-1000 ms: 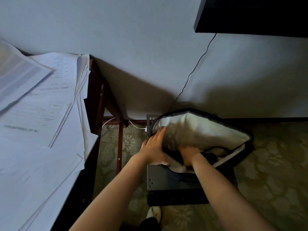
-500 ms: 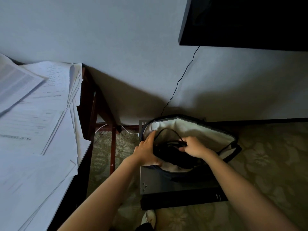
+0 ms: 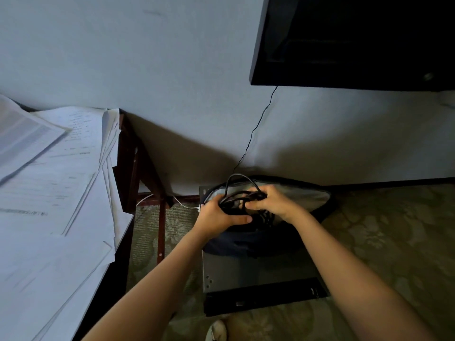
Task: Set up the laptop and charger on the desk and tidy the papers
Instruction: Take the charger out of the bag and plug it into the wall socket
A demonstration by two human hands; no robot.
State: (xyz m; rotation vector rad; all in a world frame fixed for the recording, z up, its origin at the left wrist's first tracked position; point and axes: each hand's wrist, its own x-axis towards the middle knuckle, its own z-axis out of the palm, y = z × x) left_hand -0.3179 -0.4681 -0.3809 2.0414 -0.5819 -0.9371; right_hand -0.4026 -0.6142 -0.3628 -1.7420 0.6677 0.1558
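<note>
Gripping the black charger cord [image 3: 234,200], both your hands sit at lower centre of the frame, just above the open bag [image 3: 310,196]. Your left hand [image 3: 221,217] curls under the bundle and your right hand [image 3: 273,203] pinches its top. The cord is loosely coiled, one loop standing up. The desk [image 3: 126,153] and its scattered papers [image 3: 61,180] lie well to the left, nearer your left hand.
</note>
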